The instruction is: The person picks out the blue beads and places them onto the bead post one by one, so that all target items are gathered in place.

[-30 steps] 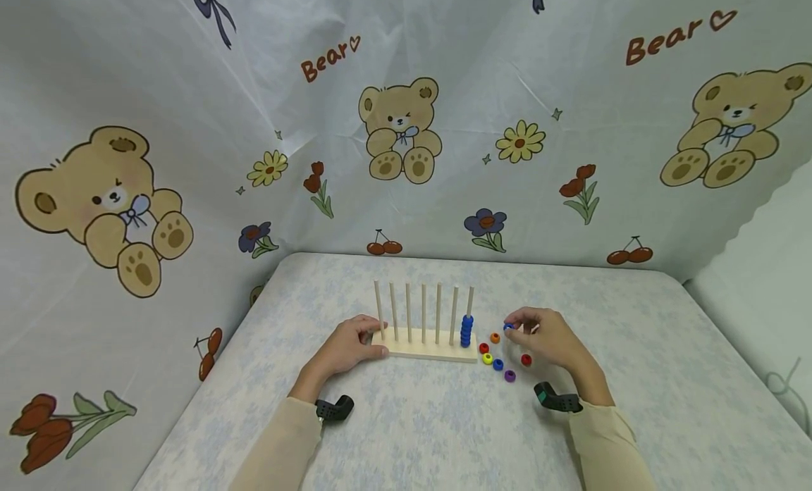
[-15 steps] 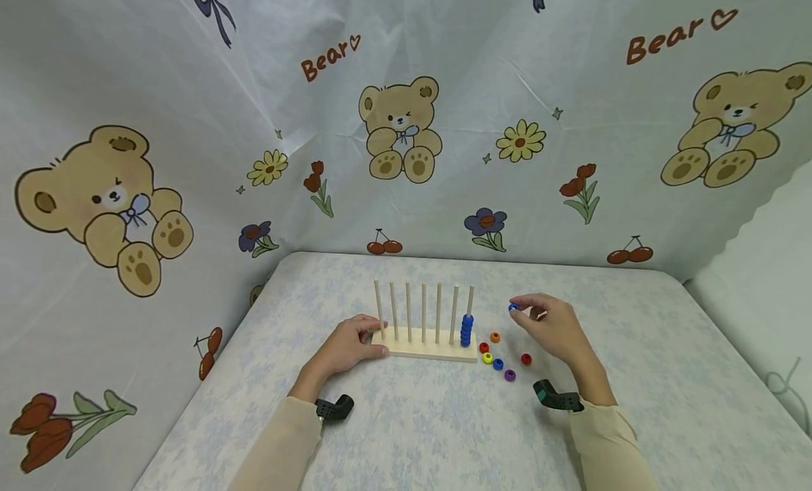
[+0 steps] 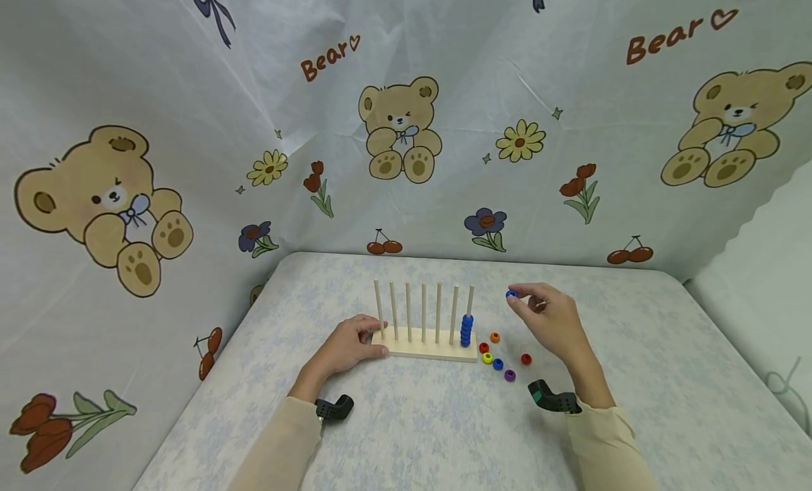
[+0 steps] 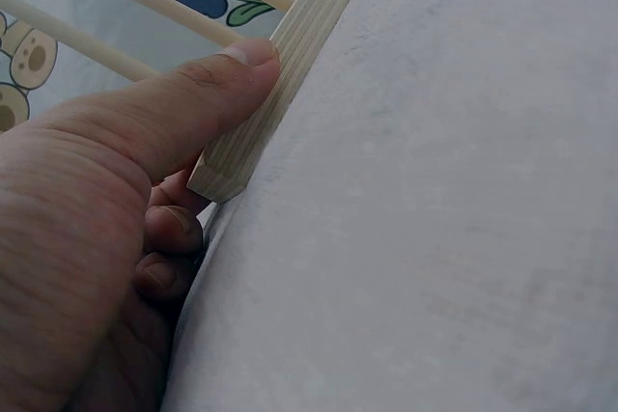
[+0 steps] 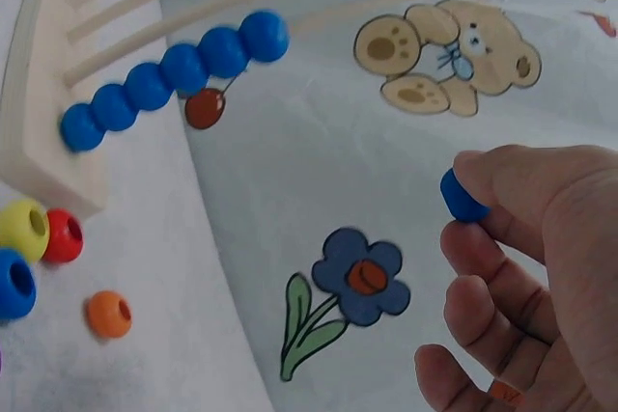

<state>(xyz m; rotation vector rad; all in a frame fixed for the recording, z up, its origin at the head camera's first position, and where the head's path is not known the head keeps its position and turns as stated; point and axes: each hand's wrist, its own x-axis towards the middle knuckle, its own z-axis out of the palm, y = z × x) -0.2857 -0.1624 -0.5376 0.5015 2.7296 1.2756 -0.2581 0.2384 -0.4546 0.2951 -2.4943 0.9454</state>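
A wooden peg board (image 3: 421, 348) with several upright pegs stands on the table. Its rightmost peg carries a stack of several blue beads (image 5: 183, 68); the other pegs are bare. My left hand (image 3: 346, 346) grips the board's left end, the thumb on its front edge in the left wrist view and the other fingers behind. Raised to the right of the stack, my right hand (image 3: 550, 318) pinches a blue bead (image 5: 463, 197) between thumb and index finger, apart from the peg. Its remaining fingers are loosely curled.
Loose beads lie right of the board: orange (image 3: 495, 337), red (image 3: 484, 348), yellow (image 3: 487, 358), blue (image 3: 497, 364), purple (image 3: 510, 375) and another red one farther right (image 3: 526, 360). A bear-printed cloth (image 3: 406, 216) hangs behind the table.
My right hand has risen from near the loose beads, carrying the blue bead up and away from the tabletop. My left hand and the board have stayed put.
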